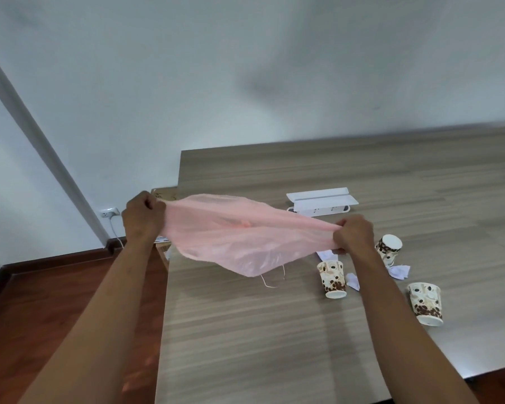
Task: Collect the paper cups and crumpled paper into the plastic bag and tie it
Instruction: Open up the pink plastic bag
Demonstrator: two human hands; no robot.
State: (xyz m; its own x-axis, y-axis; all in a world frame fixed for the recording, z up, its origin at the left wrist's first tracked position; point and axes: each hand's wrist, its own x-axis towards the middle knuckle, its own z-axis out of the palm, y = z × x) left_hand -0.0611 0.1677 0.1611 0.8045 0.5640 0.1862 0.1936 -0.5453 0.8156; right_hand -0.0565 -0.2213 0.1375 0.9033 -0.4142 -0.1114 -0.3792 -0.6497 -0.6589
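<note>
A thin pink plastic bag (233, 237) is stretched wide in the air above the table's left part. My left hand (142, 218) grips its left end and my right hand (353, 233) grips its right end. A drawstring loop (271, 279) dangles under the bag. Three coffee-print paper cups stand upside down on the table: one (333, 279) just below my right hand, one (388, 247) behind my right wrist, one (424, 306) at the right. White crumpled paper lies among them: a piece (327, 254) under my right hand, a piece (352, 281) beside my forearm, a piece (400, 271) farther right.
The wooden table (274, 330) has its left edge near the bag's middle; dark red floor (56, 301) lies beyond it. A white power strip box (321, 202) sits behind the bag. A wall socket with a cable (110, 212) is on the left wall.
</note>
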